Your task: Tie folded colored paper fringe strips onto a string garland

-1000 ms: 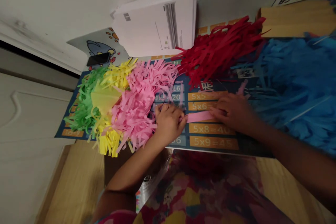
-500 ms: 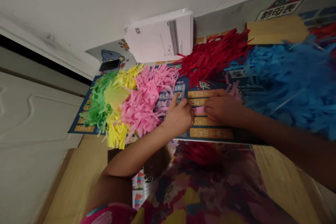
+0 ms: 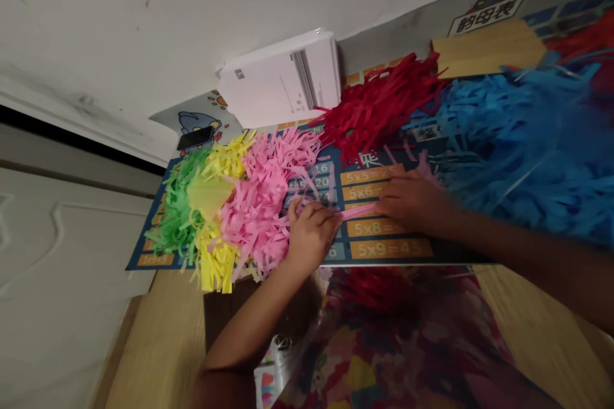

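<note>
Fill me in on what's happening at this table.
A person's bare left hand and right hand hold a narrow pink paper strip between them, low over a dark blue printed multiplication sheet. Beside the left hand lies a fluffy heap of shredded pink paper; beyond the right forearm spreads a large heap of shredded blue paper. Shredded red paper lies farther back.

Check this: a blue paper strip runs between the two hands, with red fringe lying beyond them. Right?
Not quite: in the head view, the paper strip between the left hand and right hand is pink; red fringe does lie beyond them.
</note>
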Demonstrator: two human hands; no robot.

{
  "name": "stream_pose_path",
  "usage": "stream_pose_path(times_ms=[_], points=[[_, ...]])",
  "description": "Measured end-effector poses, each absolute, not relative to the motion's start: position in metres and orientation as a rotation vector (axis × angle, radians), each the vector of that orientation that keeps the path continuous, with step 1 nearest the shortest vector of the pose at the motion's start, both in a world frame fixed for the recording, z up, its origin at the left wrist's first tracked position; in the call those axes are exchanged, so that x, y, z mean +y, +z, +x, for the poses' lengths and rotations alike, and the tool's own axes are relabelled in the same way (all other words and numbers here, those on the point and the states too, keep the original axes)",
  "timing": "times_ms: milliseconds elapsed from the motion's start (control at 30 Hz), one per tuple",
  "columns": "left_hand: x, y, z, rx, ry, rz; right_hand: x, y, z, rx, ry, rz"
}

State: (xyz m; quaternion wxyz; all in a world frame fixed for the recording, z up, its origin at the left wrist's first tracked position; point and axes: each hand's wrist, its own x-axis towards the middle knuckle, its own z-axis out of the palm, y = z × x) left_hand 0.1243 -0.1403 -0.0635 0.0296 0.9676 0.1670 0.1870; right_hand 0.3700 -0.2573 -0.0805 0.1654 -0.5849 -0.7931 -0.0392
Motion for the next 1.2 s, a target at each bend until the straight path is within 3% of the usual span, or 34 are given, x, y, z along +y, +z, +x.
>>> stream_pose_path(times_ms=[233, 500, 867, 1067, 1200], points=[[-0.134, -0.065, 0.124, 0.666, 0.624, 2.678, -0.259, -0.091, 0.390, -1.958, 0.186, -1.664], [-0.135, -0.065, 0.134, 0.776, 0.483, 2.790, -0.256, -0.088, 0.388, -1.851, 0.362, -1.759], [-0.125, -0.056, 0.142, 0.690, 0.314, 2.985, -0.252, -0.082, 0.380, -1.923, 0.181, -1.906], [-0.131, -0.051, 0.144, 0.056, 0.521, 3.275, -0.255, -0.064, 0.369, -2.332, -0.192, -1.652], [-0.133, -0.049, 0.150, 0.034, 0.497, 3.269, -0.247, -0.054, 0.364, -2.495, -0.174, -1.641]])
